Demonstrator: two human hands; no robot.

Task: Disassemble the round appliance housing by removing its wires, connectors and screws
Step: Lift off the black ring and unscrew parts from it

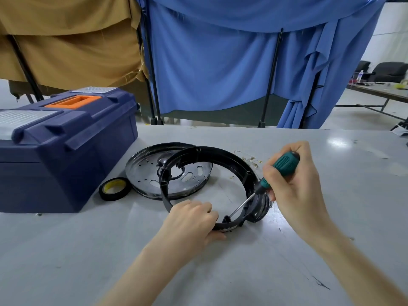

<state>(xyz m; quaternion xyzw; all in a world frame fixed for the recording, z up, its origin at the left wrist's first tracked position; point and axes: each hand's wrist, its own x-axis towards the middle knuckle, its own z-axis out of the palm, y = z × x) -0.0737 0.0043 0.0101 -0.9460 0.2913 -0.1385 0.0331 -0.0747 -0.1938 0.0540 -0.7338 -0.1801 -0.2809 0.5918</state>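
Well along, seemingly: metal plate off, on table beneath ring housing far edge. Left hand gripping near rim; right hand clamped on screwdriver, tip at inner bracket. One screw left at least, probably.

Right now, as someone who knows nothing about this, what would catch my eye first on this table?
Probably the two hands mid-table: the right hand grips a green-handled screwdriver, its tip angled down into the near inside of a black ring housing, which the left hand grips at its near edge. At the left stands a big navy toolbox with an orange handle, a roll of black tape beside it.
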